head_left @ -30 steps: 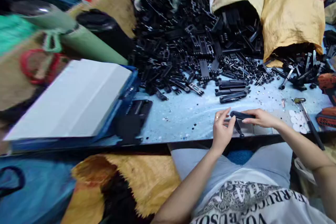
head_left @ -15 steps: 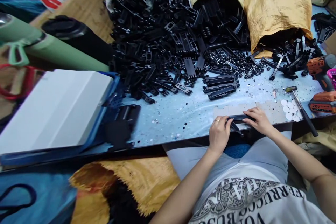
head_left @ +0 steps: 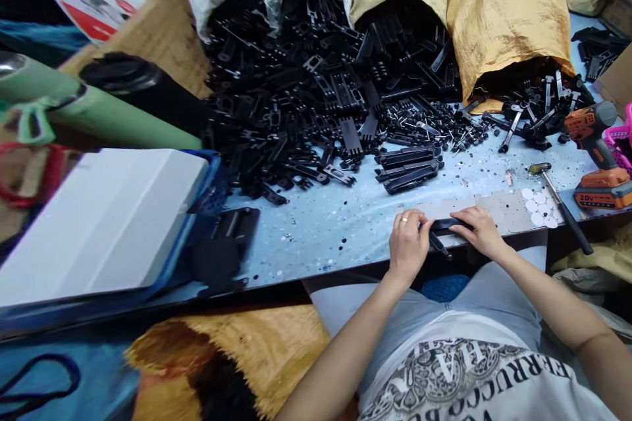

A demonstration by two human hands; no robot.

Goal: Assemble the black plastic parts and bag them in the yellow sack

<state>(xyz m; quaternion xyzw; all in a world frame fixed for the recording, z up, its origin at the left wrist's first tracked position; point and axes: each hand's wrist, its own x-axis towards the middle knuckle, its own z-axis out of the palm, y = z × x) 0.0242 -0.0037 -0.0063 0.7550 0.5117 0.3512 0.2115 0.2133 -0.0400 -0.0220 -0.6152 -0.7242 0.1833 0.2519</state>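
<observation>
A long black hinged bar (head_left: 444,223) lies level between my two hands at the table's front edge, with a short arm of it angled down toward me. My left hand (head_left: 409,245), wearing a ring, has its fingers closed around the bar's left end. At the other end my right hand (head_left: 480,229) pinches the bar between thumb and fingers. Under the bar is a strip of grey card (head_left: 503,209). Just beyond my hands sits a small stack of similar black bars (head_left: 409,168).
Loose black parts (head_left: 296,105) and small pins spill from open sacks at the back. To the right are white discs (head_left: 539,206), a hammer (head_left: 564,207) and an orange cordless drill (head_left: 598,158). A white box (head_left: 103,223) and a green flask (head_left: 123,112) stand left.
The camera view has shifted slightly, so the table scene sits a little lower and further left. Both hands keep their hold on the black bar, with little visible movement.
</observation>
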